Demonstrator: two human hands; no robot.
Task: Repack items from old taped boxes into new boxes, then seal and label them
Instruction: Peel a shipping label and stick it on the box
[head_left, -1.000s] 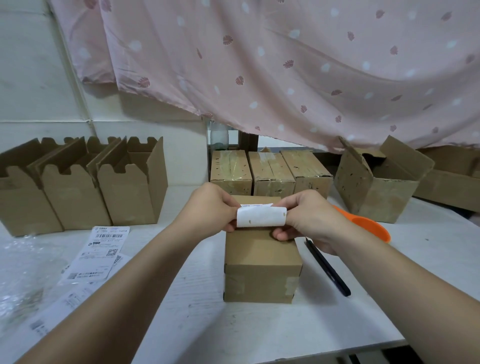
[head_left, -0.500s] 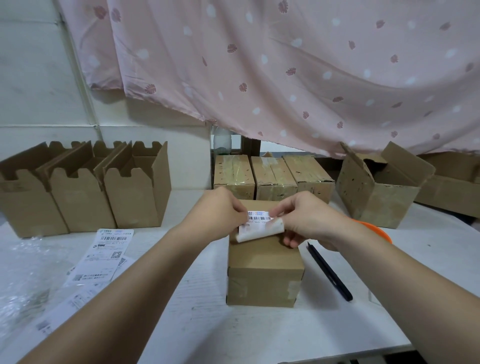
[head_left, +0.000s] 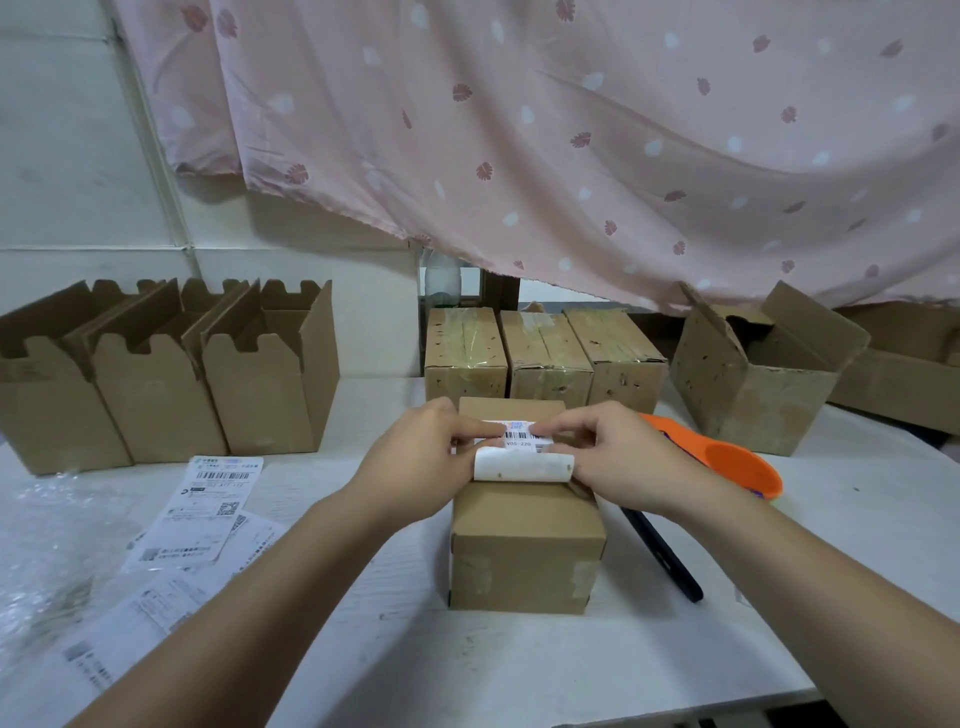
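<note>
A sealed brown cardboard box (head_left: 524, 540) stands on the white table in front of me. A white shipping label (head_left: 522, 452) lies on the far part of its top; the barcode end is flat against the box and the near end curls up. My left hand (head_left: 421, 452) presses the label's left side with its fingertips. My right hand (head_left: 613, 457) pinches the label's right side. Three old taped boxes (head_left: 545, 353) stand in a row just behind.
Three open new boxes (head_left: 171, 374) stand at the left. More printed labels (head_left: 202, 509) and plastic wrap lie at the near left. An orange tape dispenser (head_left: 727, 457) and a black pen (head_left: 665, 556) lie right of the box. An open worn box (head_left: 753, 364) sits at the far right.
The label was held in the air between both hands; it has come down onto the box top, its far end now stuck flat, and the barcode shows.
</note>
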